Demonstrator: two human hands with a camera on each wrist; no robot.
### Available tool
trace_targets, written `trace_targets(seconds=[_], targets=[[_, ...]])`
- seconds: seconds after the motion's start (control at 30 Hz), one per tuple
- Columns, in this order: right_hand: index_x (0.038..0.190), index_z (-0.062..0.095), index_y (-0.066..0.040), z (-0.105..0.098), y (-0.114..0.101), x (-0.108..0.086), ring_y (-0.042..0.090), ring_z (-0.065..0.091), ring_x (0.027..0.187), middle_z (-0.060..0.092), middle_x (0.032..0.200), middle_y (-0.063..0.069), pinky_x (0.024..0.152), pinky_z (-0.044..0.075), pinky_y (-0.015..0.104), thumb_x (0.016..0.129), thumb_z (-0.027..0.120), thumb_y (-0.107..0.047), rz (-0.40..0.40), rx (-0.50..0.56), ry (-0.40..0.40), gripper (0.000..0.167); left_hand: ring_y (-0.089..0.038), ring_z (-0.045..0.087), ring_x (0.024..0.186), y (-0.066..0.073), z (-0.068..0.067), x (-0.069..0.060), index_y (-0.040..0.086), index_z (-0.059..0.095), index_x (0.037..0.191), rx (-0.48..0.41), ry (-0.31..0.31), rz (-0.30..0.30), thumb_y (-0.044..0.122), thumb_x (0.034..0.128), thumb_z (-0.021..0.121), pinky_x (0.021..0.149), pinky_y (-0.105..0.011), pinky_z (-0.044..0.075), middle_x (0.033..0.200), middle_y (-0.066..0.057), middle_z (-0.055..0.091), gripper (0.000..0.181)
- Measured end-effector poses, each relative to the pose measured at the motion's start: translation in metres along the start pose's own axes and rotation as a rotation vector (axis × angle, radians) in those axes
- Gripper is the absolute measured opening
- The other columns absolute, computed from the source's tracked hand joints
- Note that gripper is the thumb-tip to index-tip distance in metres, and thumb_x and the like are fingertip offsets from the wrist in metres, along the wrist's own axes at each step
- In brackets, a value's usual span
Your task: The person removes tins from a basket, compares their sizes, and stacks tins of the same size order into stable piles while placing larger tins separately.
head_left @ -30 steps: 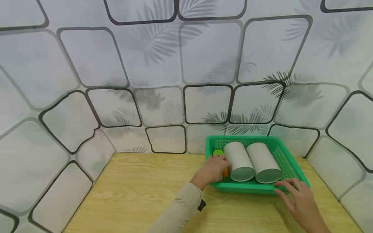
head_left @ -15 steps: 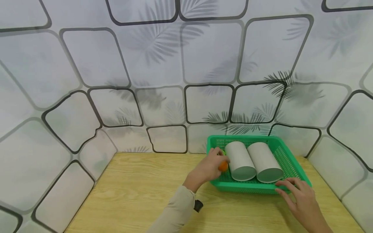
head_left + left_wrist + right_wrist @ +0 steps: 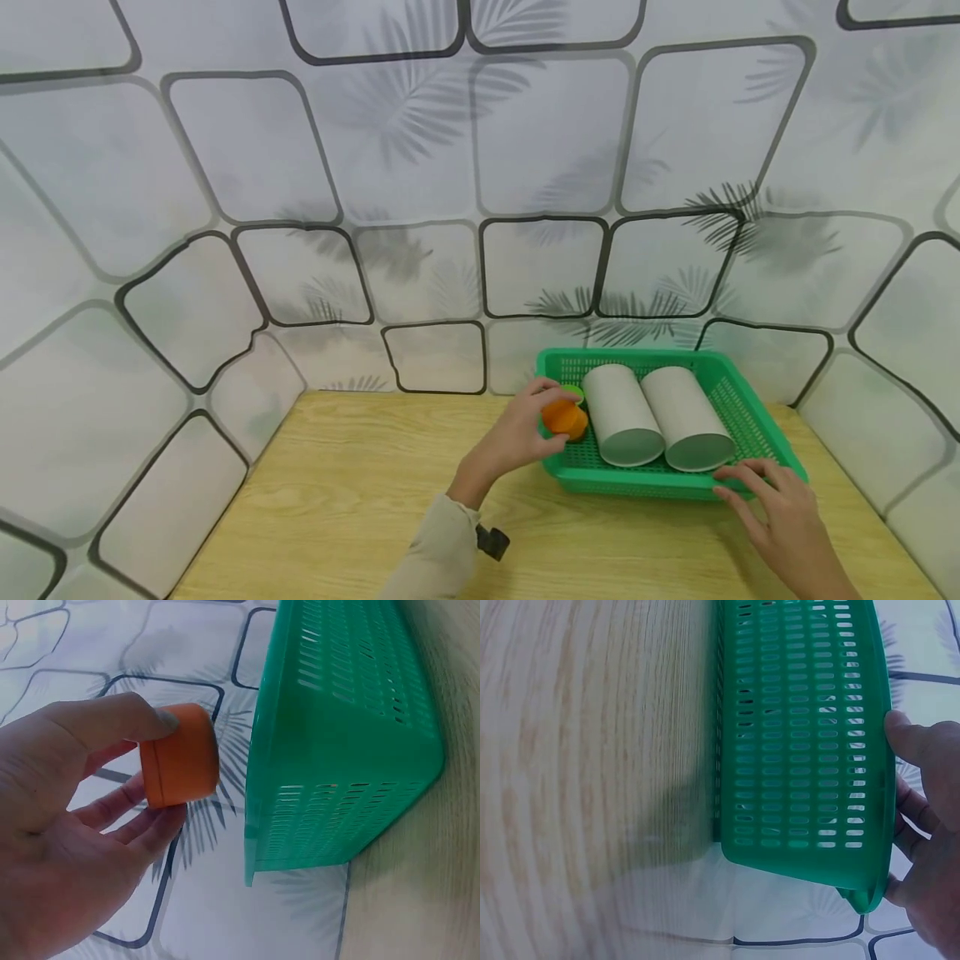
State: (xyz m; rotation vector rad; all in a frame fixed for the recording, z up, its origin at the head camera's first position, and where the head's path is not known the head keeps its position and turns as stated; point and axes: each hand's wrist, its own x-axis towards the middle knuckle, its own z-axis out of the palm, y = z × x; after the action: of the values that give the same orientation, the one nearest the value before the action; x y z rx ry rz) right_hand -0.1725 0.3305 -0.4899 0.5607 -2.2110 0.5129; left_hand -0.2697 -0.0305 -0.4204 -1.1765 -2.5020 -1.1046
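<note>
My left hand [image 3: 517,433] pinches a small orange round container [image 3: 564,419] between thumb and fingers. In the left wrist view, a thin seam runs round this orange container [image 3: 180,756], held above the rim of the green plastic basket [image 3: 262,750]. At the basket's front right corner, my right hand [image 3: 776,512] grips the rim, its thumb on the near side; the right wrist view shows fingers behind that rim. Two white cylinders lie side by side in the basket, a left one [image 3: 618,408] and a right one [image 3: 682,408]. A bright green round thing [image 3: 573,393] shows partly behind my left fingers.
The basket stands on a light wooden table [image 3: 360,475], close to the patterned back wall [image 3: 435,354]. Its perforated front side [image 3: 795,750] faces me. A patterned side wall [image 3: 900,417] rises near the right of the table.
My left hand has lifted the orange container from beside the left cylinder, up and slightly left. My right hand stays at the basket's rim.
</note>
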Motion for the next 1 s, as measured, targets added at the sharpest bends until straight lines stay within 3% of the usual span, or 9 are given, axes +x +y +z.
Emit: trace_targets(seconds=[0.27, 0.47, 0.53, 0.67, 0.87, 1.0], targets=[[0.096, 0.077, -0.013, 0.000, 0.002, -0.003, 0.014, 0.055, 0.082, 0.065, 0.094, 0.000, 0.072, 0.038, 0.026, 0.088, 0.080, -0.027, 0.006, 0.003, -0.001, 0.017, -0.016, 0.060, 0.113, -0.010, -0.002, -0.020, 0.010, 0.067, 0.129, -0.191, 0.190, -0.030, 0.007, 0.0871, 0.082, 0.095, -0.030, 0.054, 0.131, -0.003, 0.059, 0.045], [0.095, 0.077, -0.013, 0.000, 0.003, -0.002, 0.010, 0.053, 0.080, 0.064, 0.093, 0.000, 0.069, 0.038, 0.024, 0.099, 0.062, -0.053, 0.003, 0.019, 0.014, 0.042, -0.023, 0.062, 0.116, -0.022, -0.012, -0.037, 0.007, 0.070, 0.128, -0.269, 0.321, -0.060, 0.006, 0.0870, 0.082, 0.098, -0.040, 0.054, 0.131, -0.006, 0.061, 0.043], [0.095, 0.077, -0.014, 0.000, 0.004, -0.001, 0.010, 0.053, 0.080, 0.064, 0.093, -0.001, 0.069, 0.039, 0.023, 0.097, 0.067, -0.049, -0.002, 0.024, 0.018, 0.036, -0.024, 0.062, 0.117, -0.029, -0.016, -0.042, 0.007, 0.070, 0.128, -0.295, 0.361, -0.077, 0.004, 0.0871, 0.082, 0.100, -0.044, 0.053, 0.130, -0.007, 0.062, 0.043], [0.095, 0.077, -0.015, -0.002, 0.004, 0.003, 0.011, 0.055, 0.079, 0.064, 0.093, -0.002, 0.068, 0.041, 0.022, 0.081, 0.085, -0.022, -0.011, 0.027, 0.007, 0.017, -0.029, 0.061, 0.120, -0.041, -0.022, -0.052, 0.006, 0.070, 0.128, -0.328, 0.437, -0.111, 0.000, 0.0861, 0.081, 0.103, -0.051, 0.050, 0.131, -0.011, 0.062, 0.044], [0.093, 0.076, -0.015, -0.003, 0.001, 0.006, 0.012, 0.054, 0.078, 0.064, 0.094, -0.005, 0.067, 0.039, 0.021, 0.066, 0.088, -0.003, -0.003, 0.031, -0.023, 0.032, -0.038, 0.059, 0.121, -0.055, -0.025, -0.064, -0.004, 0.068, 0.128, -0.317, 0.513, -0.166, -0.011, 0.0834, 0.079, 0.102, -0.055, 0.049, 0.132, -0.022, 0.059, 0.046], [0.093, 0.076, -0.017, -0.003, -0.001, 0.008, 0.013, 0.055, 0.078, 0.064, 0.094, -0.006, 0.067, 0.038, 0.020, 0.059, 0.089, 0.003, 0.010, 0.029, -0.029, 0.042, -0.043, 0.060, 0.118, -0.054, -0.029, -0.068, -0.011, 0.067, 0.123, -0.261, 0.543, -0.167, -0.015, 0.0822, 0.077, 0.098, -0.056, 0.051, 0.128, -0.028, 0.059, 0.042]])
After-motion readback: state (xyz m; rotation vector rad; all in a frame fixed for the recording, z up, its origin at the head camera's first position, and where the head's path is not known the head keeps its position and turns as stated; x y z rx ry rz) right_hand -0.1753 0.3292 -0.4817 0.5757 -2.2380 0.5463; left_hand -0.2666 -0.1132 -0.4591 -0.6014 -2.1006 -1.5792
